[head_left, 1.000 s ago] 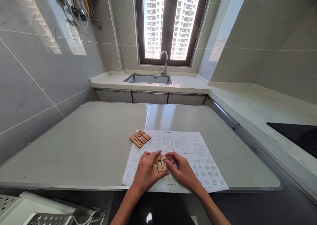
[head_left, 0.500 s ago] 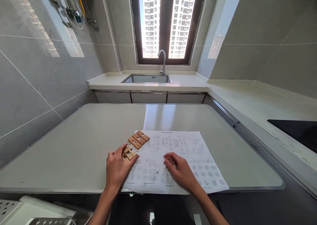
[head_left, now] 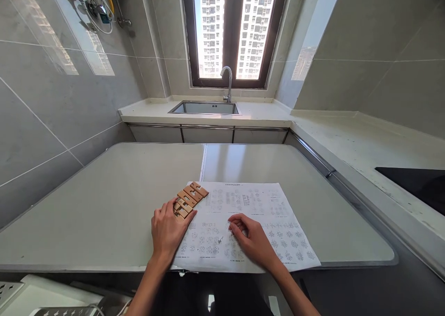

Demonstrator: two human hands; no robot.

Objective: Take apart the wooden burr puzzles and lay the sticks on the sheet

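Observation:
Several flat notched wooden puzzle pieces [head_left: 189, 199] lie in a row at the top left corner of a printed instruction sheet [head_left: 257, 214] on the grey table [head_left: 104, 204]. My left hand [head_left: 168, 232] lies over the near end of that row, its fingers curled on the nearest pieces. My right hand [head_left: 252, 241] rests on the middle of the sheet, fingers bent with the tips pressing the paper and nothing in them.
A worktop with a steel sink [head_left: 205, 108] and tap [head_left: 227, 81] runs under the window at the back. A second worktop with a black hob [head_left: 413, 186] runs along the right. White perforated items [head_left: 21, 297] sit below the table's near left edge.
My left hand carried a small group of wooden pieces from the sheet's middle to the left and set them against the row at the corner. The right hand stayed on the paper.

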